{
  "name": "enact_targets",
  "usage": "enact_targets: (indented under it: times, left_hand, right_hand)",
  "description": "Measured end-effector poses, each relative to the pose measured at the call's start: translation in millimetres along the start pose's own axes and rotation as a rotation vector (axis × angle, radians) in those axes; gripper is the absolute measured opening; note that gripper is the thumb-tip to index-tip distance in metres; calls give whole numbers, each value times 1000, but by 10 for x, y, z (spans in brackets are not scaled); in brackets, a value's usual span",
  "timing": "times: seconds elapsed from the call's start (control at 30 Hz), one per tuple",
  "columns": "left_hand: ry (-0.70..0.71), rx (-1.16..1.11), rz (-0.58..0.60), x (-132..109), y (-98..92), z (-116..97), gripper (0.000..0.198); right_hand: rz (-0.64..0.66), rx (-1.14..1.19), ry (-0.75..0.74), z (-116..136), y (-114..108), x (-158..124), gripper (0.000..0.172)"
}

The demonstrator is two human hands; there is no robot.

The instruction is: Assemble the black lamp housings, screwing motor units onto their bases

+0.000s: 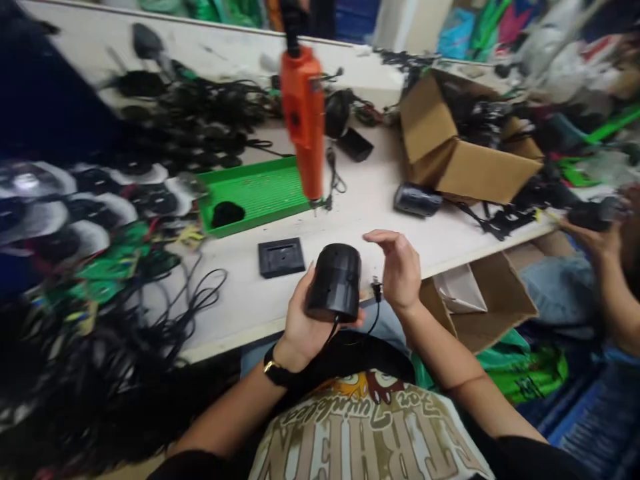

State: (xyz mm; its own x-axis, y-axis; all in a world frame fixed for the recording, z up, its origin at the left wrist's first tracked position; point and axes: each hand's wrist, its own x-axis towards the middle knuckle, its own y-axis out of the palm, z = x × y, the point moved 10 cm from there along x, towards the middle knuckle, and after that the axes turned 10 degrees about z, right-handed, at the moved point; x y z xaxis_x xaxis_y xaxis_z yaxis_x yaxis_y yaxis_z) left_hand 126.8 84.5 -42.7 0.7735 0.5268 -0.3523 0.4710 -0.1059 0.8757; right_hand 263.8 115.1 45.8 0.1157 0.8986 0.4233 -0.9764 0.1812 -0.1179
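Note:
A black cylindrical housing (335, 280) with a cord coming out of its near end rests in my left hand (304, 327), the fingers wrapped under and around it. Just to its right my right hand (401, 270) is raised, fingers stretched out and apart from the housing. The cord's plug (377, 287) dangles between the two hands. An orange electric screwdriver (304, 120) hangs bit-down above the bench, beyond the housing. On the bench left of the housing lies a flat black rectangular part (281, 257).
A green tray (255, 190) with a dark piece in it sits behind. Cables (200, 300) and green circuit boards crowd the left. At right are an open cardboard box (485, 170), another black cylinder (417, 199), a lower carton (500, 307) and a co-worker's hand (603, 240).

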Motion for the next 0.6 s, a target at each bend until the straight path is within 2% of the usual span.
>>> enact_targets:
  times: [0.07,0.13,0.27,0.37,0.47,0.53,0.6]
  left_hand:
    - [85,-6,-6,-17,-39,-173,64]
    - [150,-15,-21,-57,-36,-294,63]
    - [302,20,-115,-105,-88,-458,52]
    - [524,163,-226,-171,-233,-622,51]
    - [730,472,-348,-359,-296,-702,66]
    - [795,754,-424,-479,-239,-687,79]
    - [931,921,-448,-566,-139,-721,88]
  right_hand:
    - [-29,82,111,-131,22,-47,36]
    - [20,156,206,-230,160,-123,28]
    - [99,291,345,-368,437,-254,42]
    - [107,365,421,-455,570,-253,48]
    - [104,380,488,-486,671,-256,54]
    - [84,372,500,-440,718,-274,64]
    - [58,399,547,-443,774,-292,74]
